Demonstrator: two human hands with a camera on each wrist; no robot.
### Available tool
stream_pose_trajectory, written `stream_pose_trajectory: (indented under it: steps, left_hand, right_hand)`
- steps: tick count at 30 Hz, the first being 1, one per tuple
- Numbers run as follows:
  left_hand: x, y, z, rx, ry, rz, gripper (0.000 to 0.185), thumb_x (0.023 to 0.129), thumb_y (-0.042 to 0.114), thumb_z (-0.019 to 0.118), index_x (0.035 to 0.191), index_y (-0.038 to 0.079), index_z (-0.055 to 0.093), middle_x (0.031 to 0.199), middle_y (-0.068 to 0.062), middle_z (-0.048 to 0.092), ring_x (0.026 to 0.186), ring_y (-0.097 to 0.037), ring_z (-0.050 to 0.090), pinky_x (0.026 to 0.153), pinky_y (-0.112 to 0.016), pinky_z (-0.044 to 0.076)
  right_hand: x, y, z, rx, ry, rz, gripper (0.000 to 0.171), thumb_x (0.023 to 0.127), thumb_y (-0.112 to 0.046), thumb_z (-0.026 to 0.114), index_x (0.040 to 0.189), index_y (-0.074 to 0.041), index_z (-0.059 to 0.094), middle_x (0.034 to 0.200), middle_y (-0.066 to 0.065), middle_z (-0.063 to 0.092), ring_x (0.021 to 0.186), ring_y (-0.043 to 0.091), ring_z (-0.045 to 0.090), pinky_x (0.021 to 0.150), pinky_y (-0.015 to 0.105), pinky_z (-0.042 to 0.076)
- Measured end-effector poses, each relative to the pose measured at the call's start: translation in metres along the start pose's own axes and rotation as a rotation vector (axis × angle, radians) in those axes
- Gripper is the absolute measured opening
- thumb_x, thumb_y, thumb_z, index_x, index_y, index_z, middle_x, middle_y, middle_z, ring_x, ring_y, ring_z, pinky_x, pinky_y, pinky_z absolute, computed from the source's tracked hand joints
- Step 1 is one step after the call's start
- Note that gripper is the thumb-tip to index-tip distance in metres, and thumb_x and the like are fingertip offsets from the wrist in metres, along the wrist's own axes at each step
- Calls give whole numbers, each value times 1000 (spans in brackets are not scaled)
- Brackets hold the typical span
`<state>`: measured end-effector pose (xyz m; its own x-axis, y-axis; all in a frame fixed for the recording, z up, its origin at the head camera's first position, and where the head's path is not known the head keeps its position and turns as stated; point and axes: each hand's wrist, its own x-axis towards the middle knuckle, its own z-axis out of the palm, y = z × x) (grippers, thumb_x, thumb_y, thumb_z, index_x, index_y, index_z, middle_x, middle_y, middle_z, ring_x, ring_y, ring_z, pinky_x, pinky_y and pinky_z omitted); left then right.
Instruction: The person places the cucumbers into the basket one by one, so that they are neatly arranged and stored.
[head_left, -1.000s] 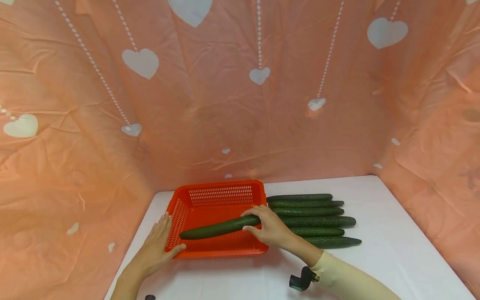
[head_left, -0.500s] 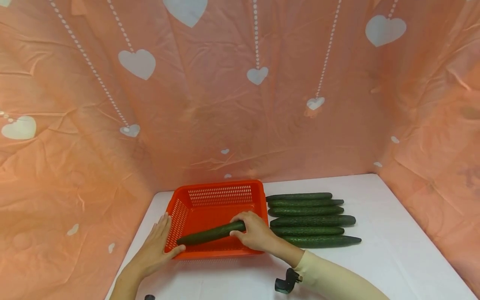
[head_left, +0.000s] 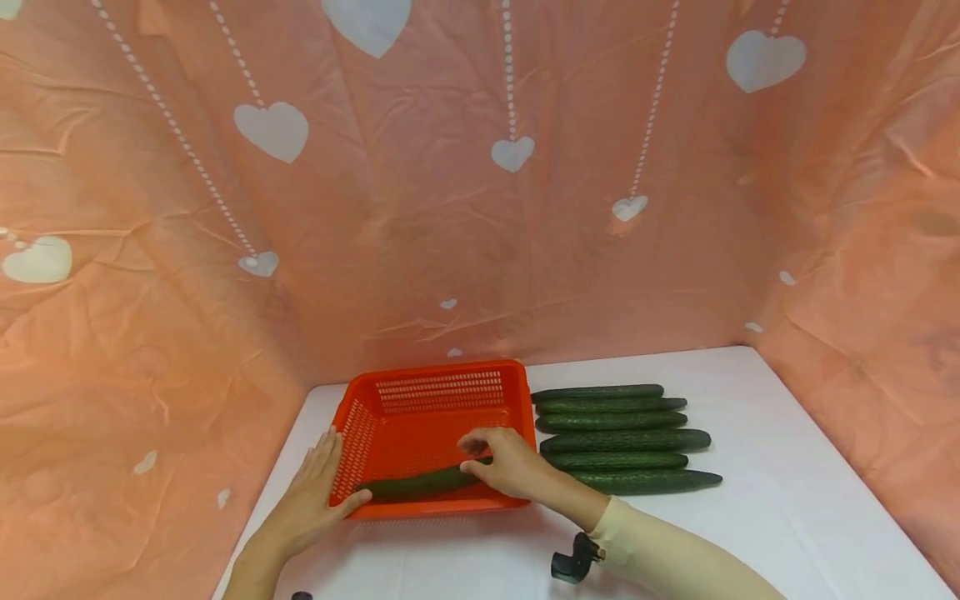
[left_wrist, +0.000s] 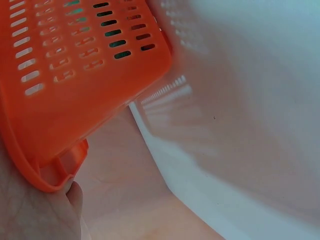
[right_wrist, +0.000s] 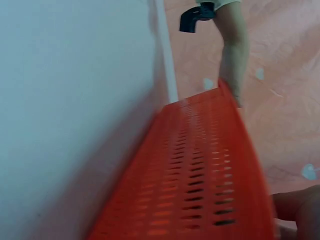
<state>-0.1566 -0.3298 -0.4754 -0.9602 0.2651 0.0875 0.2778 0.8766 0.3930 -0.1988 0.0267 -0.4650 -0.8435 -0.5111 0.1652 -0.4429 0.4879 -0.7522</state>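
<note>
While one white table (head_left: 750, 433) bears everything, one orange basket (head_left: 435, 392) sits at its left with six cucumbers (head_left: 622, 440) in a row just beside it. A seventh cucumber (head_left: 416, 483) lies inside along the near wall. The left hand (head_left: 311, 496) rests flat-fingered against the basket's left wall; the right hand (head_left: 506, 467) pinches that cucumber's end.

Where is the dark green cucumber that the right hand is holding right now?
In the head view, the dark green cucumber lies inside the orange plastic basket, along its near wall, with the right hand on its right end and the left hand against the basket's left side.
</note>
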Motion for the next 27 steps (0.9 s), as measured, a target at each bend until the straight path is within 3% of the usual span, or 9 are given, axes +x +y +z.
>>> stream_pose_trajectory:
  steps: [8,15,18,22,27]
  left_hand:
    - [0,2,0,-9,-4,-15,106,101,53,68,168,-8,13,177,-28,4,163,-49,7,119,-12,-18]
    - [-1,2,1,-2,2,-8,106,101,54,69,168,-9,15,177,-29,5,163,-51,9,118,-11,-18]
    - [-2,2,1,-8,-1,-14,107,101,55,68,168,-9,14,177,-28,5,163,-49,7,119,-12,-18]
    - [-4,4,-1,-15,-16,-31,107,101,56,67,169,-7,13,178,-27,3,164,-47,5,126,-21,-16]
    - [-3,5,-3,-26,-23,-41,108,101,57,67,169,-6,12,178,-27,2,164,-46,2,132,-36,-11]
  right_hand:
    - [-6,5,-33,111,119,-71,30,102,-20,76,130,-8,75,129,9,75,124,33,67,107,62,52]
    - [-22,22,-63,54,164,-74,30,102,-20,76,130,-10,75,127,5,75,111,32,68,92,48,59]
    - [-31,32,-72,30,173,-74,31,100,-18,78,130,-8,75,125,6,76,110,28,69,96,50,59]
    - [-42,44,-84,3,188,-56,32,98,-15,80,129,-7,75,125,7,76,116,27,71,105,58,56]
    - [-58,59,-100,-61,217,-26,32,98,-16,80,129,-8,75,126,4,75,118,31,70,105,60,56]
